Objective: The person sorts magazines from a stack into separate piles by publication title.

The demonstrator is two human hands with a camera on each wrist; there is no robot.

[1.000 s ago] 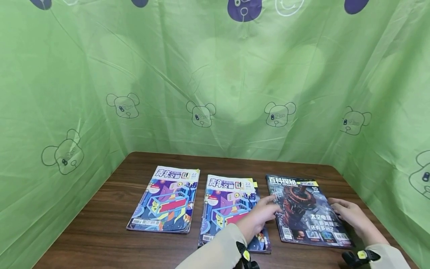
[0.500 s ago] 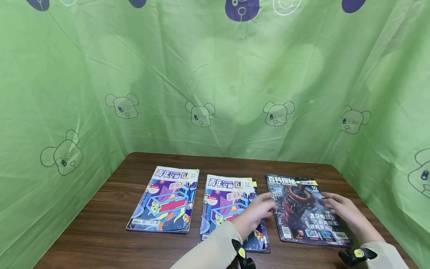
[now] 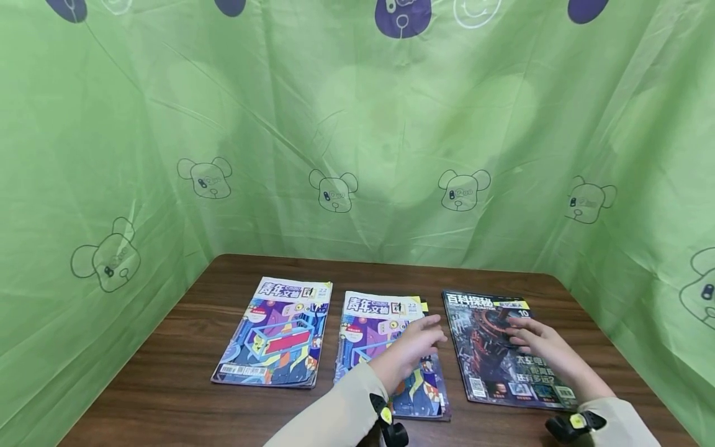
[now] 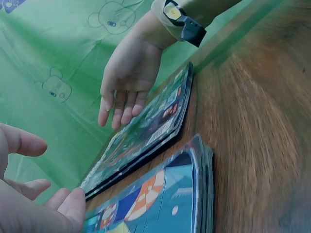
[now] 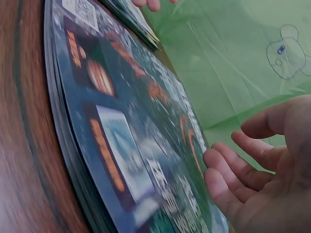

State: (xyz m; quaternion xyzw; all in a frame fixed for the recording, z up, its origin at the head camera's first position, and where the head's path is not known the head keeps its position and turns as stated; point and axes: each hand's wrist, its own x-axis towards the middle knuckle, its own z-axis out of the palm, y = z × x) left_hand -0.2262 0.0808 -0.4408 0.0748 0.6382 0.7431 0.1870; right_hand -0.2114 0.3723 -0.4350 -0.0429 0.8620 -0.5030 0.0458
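Note:
Three piles of magazines lie side by side on the table. My left hand, fingers loosely extended, hovers above the middle pile of magazines, which has a purple and blue cover. Over the dark-covered magazine pile on the right is my right hand, its fingers relaxed and holding nothing. The right wrist view shows the stacked page edges of that dark pile, with the right fingertips close over the cover. Part of the middle pile's cover is hidden behind the left hand and sleeve.
Another purple and blue magazine pile rests at the left of the brown wooden table. A green curtain printed with bear faces hangs around the table's back and sides.
My right hand has come away from the dark pile's right edge and moved left over its cover. My left hand has drawn back leftward from that pile's left edge over the middle pile.

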